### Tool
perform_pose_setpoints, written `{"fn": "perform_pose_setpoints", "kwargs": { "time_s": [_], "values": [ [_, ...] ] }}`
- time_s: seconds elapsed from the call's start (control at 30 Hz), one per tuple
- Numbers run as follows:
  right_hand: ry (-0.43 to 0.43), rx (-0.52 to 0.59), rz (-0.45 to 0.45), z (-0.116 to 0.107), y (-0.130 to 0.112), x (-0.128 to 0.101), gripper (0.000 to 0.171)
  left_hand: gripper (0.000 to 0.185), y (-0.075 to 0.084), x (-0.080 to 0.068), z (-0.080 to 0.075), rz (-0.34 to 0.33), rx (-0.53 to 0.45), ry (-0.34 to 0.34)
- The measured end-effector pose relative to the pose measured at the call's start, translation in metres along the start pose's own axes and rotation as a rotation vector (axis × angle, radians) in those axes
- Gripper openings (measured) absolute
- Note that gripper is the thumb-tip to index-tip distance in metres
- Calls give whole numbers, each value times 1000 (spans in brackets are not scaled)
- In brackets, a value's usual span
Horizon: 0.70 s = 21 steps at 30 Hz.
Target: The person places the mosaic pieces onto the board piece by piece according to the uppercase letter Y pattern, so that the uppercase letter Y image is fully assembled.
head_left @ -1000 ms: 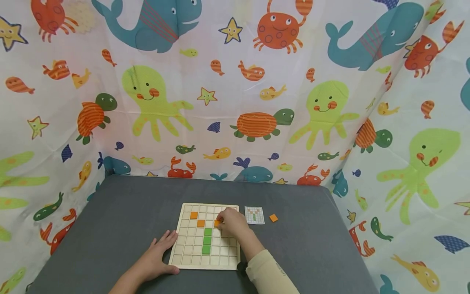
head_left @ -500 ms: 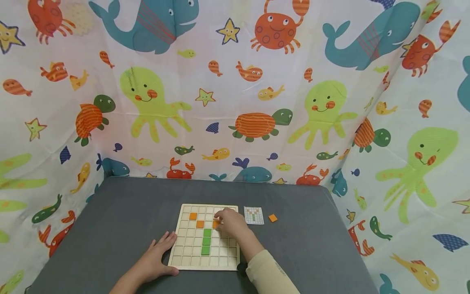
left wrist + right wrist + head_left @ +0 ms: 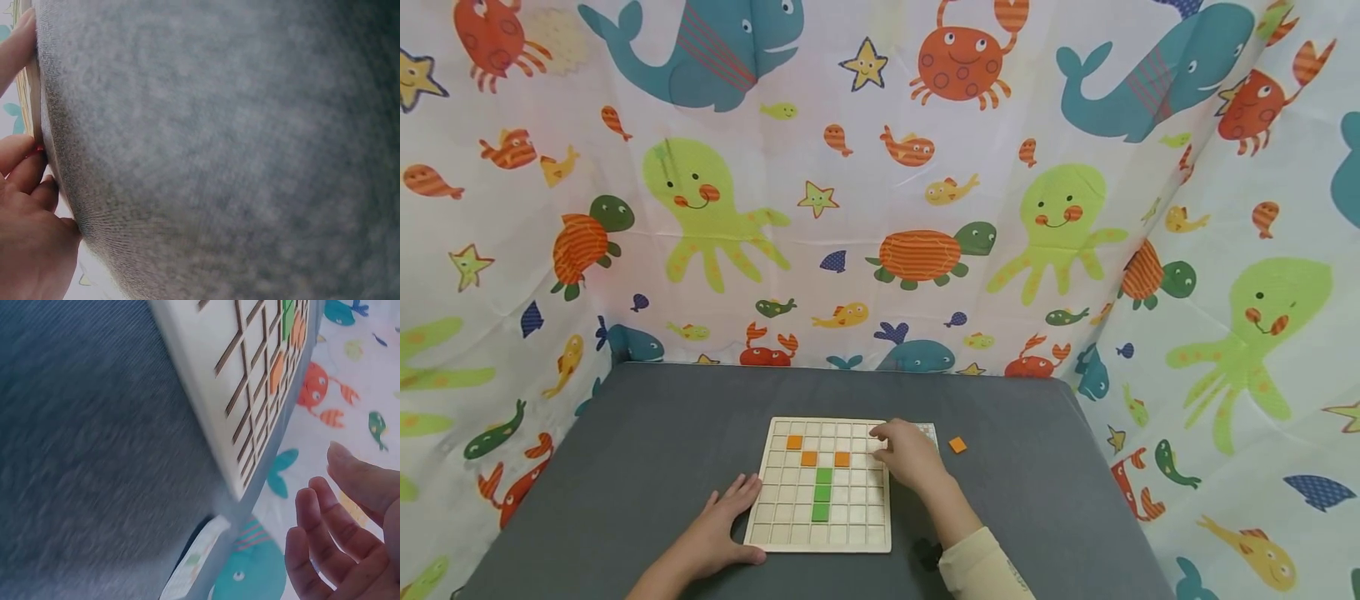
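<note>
I look down at a dark grey table (image 3: 625,467) walled in by a curtain printed with whales, crabs, octopuses and turtles (image 3: 880,208). No brand, label or legible writing shows on anything.

A pale wooden grid board (image 3: 820,485) lies flat near the table's front edge. Three orange square tiles (image 3: 808,457) sit in its upper rows, and three green tiles (image 3: 823,493) form a vertical column below them, together making a Y shape.

My left hand (image 3: 718,529) rests flat on the table with its fingers straight, fingertips touching the board's left edge and thumb at its near left corner. It holds nothing.

My right hand (image 3: 910,454) hovers over the board's upper right corner, fingers loosely curved and apart. The wrist view shows them empty.

A small pattern card (image 3: 928,430) lies just beside the board's right side, mostly covered by that hand. A loose orange tile (image 3: 957,445) lies on the table just right of the card, apart from the hand.
</note>
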State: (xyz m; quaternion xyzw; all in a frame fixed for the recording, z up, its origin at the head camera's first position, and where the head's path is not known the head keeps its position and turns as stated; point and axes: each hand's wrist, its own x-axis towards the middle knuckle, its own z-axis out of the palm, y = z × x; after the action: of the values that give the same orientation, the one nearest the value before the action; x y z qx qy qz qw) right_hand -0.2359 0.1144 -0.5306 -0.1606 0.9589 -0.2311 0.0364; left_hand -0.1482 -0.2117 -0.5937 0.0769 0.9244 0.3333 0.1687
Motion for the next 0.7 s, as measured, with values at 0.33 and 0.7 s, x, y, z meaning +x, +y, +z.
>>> {"fn": "perform_pose_setpoints", "kwargs": {
  "time_s": [0.33, 0.7],
  "values": [
    [77, 84, 117, -16, 47, -20, 33, 120, -1, 1, 2, -4, -8, -13],
    [145, 95, 233, -33, 100, -29, 35, 121, -3, 4, 0, -20, 8, -17]
  ]
}}
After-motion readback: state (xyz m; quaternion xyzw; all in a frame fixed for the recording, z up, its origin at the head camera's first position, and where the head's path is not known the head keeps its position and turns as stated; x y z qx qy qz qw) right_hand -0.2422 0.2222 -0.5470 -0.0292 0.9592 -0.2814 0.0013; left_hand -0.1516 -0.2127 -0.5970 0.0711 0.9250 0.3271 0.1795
